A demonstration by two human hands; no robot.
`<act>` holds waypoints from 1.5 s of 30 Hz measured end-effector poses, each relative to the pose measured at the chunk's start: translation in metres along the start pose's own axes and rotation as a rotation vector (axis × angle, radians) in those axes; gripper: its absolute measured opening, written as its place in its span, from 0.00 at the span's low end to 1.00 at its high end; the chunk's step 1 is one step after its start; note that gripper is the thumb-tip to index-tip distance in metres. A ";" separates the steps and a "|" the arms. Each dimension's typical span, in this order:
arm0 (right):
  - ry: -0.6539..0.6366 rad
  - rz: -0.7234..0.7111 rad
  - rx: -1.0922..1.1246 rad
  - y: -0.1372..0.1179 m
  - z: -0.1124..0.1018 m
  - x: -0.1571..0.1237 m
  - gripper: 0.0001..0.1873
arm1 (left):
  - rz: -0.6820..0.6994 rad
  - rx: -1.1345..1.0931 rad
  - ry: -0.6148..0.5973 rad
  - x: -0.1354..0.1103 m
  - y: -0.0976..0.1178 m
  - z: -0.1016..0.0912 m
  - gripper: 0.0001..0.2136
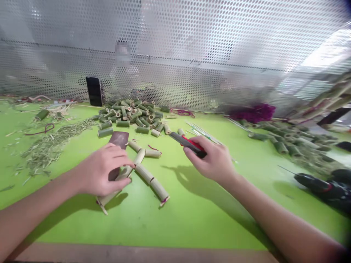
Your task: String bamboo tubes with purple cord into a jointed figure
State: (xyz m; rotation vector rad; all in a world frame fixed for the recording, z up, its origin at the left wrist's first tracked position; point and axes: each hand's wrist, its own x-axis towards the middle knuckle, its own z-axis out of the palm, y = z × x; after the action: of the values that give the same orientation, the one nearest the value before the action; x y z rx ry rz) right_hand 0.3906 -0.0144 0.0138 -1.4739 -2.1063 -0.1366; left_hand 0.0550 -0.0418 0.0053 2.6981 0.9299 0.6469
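bamboo tube segments [148,179] lie in a loose, jointed row on the green tabletop [197,223], with red thread at the near end. left hand [102,170] is curled over the row's left part, fingertips on a segment; whether it grips, cannot tell. a dark flat block [119,140] sits partly under that hand. right hand [211,160] is clenched around a red-and-black utility knife [188,143], just beside the row. beyond: heaped bamboo tubes [128,113], an upright phone [94,91], a perforated metal screen [175,40]. far left, bamboo shavings [52,144]; far right, a cordless drill [320,188].
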 end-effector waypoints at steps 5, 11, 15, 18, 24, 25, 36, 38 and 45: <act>-0.053 0.042 -0.005 0.013 0.009 0.002 0.16 | 0.051 0.111 -0.114 -0.003 0.004 -0.007 0.05; -0.079 -0.038 -0.013 0.003 0.011 -0.003 0.16 | 0.091 0.225 -0.175 -0.005 0.015 0.007 0.09; -0.049 -0.080 -0.009 0.002 0.012 -0.004 0.16 | 0.047 0.197 -0.141 -0.005 0.022 0.014 0.06; -0.047 -0.118 -0.029 0.003 0.013 -0.005 0.15 | 0.047 0.190 -0.113 -0.006 0.023 0.012 0.06; -0.032 -0.193 -0.042 0.004 0.017 -0.007 0.13 | 0.088 0.258 -0.094 -0.005 0.017 0.006 0.09; -0.025 -0.209 -0.034 0.005 0.017 -0.007 0.13 | 0.095 0.267 -0.093 -0.005 0.016 0.006 0.10; -0.030 -0.290 -0.027 0.007 0.017 -0.008 0.12 | 0.051 0.046 -0.144 -0.007 0.025 0.008 0.13; -0.026 -0.304 -0.026 0.007 0.018 -0.008 0.12 | 0.043 0.041 -0.147 -0.006 0.024 0.006 0.12; -0.047 -0.332 -0.037 0.009 0.017 -0.009 0.12 | -0.054 0.152 -0.314 -0.003 0.013 0.004 0.17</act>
State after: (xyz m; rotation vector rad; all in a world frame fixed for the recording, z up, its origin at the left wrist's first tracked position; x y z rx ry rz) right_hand 0.3944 -0.0116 -0.0065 -1.1455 -2.3842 -0.2689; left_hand 0.0617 -0.0537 0.0055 2.7820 0.9965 0.1381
